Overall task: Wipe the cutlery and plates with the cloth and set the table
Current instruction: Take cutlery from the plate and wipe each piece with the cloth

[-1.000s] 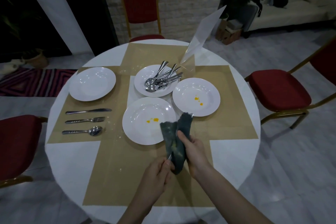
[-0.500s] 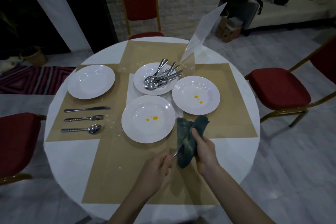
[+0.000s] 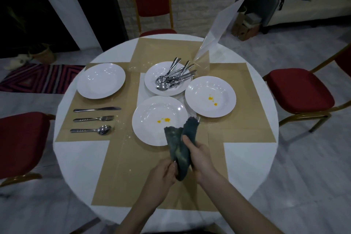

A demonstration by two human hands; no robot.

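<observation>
1. Nearest you, your left hand (image 3: 163, 174) is curled round the handle end of a piece of cutlery (image 3: 198, 119). Only a glint shows at your fingers and a tip past the cloth's far edge, so you cannot tell whether it is a knife, fork or spoon.
2. Your right hand (image 3: 198, 155) grips the dark cloth (image 3: 179, 150), folded round that piece, thumb pressed on top. By the look of it, you are at the wiping step for one utensil.
3. Just beyond, the near plate (image 3: 152, 129) carries orange spots, and so does the right plate (image 3: 201, 89); both likely need the cloth yet.
4. To the left, a knife (image 3: 96, 109), fork (image 3: 94, 119) and spoon (image 3: 91, 130) lie in a row on the mat, with a clean-looking plate (image 3: 100, 80) behind them: one place seems set.
5. Farther off, the centre plate (image 3: 152, 74) holds the pile of cutlery (image 3: 174, 79) awaiting wiping.
6. Next move, probably: draw the piece free of the cloth and lay it at a setting, keeping clear of the spotted plate.
</observation>
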